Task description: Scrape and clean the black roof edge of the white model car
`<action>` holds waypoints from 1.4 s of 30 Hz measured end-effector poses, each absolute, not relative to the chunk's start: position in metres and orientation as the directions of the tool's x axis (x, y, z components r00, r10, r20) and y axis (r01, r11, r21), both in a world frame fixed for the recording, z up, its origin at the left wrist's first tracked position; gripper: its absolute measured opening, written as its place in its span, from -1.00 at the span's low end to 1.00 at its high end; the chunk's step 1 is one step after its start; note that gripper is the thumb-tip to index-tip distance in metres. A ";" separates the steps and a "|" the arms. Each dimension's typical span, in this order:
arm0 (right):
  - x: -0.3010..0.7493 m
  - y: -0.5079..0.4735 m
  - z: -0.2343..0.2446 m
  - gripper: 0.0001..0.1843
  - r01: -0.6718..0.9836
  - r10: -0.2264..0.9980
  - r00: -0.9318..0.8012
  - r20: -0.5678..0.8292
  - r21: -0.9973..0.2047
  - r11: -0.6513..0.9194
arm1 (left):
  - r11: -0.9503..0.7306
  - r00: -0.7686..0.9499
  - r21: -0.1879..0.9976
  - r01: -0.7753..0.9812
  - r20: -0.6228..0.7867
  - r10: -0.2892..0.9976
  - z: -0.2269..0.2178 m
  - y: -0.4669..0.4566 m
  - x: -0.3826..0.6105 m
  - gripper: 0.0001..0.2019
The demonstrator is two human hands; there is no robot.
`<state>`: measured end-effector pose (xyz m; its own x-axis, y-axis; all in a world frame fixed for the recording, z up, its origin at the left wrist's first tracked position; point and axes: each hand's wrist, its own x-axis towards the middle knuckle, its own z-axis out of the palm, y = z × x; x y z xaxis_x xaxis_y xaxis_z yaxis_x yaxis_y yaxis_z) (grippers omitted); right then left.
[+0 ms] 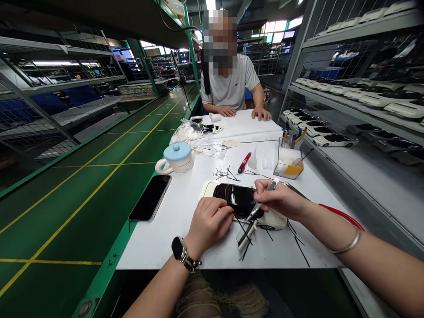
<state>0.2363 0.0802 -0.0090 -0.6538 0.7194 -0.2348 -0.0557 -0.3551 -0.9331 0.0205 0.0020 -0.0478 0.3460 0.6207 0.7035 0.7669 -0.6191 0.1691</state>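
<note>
"Torn jeans point(247, 300) show closest to us, frayed threads spread out below the white table point(155, 247). What's on top?"

"A model car point(236, 198), lying between the two hands. The left hand point(210, 221) is at its near side, the right hand point(278, 196) over its right half."

"Are they holding anything?"

"The right pinches tweezers point(256, 210) between thumb and fingers, slim metal tips slanting down to the car's near edge. The left is curled over, fingertips at the car's side; its own knuckles hide whether it grips something, so I can't tell."

"How's the car made?"

"Rounded cream body, smooth, with a glossy black roof that catches the light."

"And that pale piece just beside it?"

"Perhaps a door point(247, 236); thin black strips point(244, 230) cross it, so I wouldn't swear to it. More strips lie scattered about, straight and wiry."

"Beyond the car?"

"A red knife point(244, 163), a clear-walled box point(289, 163) and, to the left, a round cream cup point(180, 164) with a blue lid. Near the cup lies a phone point(150, 198), flat and shiny."
</note>
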 end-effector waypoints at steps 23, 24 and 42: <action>0.168 0.161 -0.019 -0.71 0.450 0.809 -0.580 0.093 -0.792 0.413 | -0.775 0.220 0.441 0.453 0.787 0.577 -0.050 -0.019 0.022 -0.88; 0.167 0.162 -0.019 -0.71 0.448 0.805 -0.587 0.087 -0.794 0.412 | -0.784 0.219 0.419 0.458 0.802 0.556 -0.052 -0.019 0.022 -0.89; 0.157 0.186 -0.024 -0.68 0.485 0.794 -0.607 -0.039 -0.809 0.331 | -0.783 0.226 0.428 0.452 0.794 0.565 -0.054 -0.018 0.024 -0.89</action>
<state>0.1572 0.1858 -0.0240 -0.6068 0.7939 -0.0390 0.4855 0.3313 -0.8090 0.0238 -0.0183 -0.0538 0.2257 0.5647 0.7938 0.4521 -0.7825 0.4281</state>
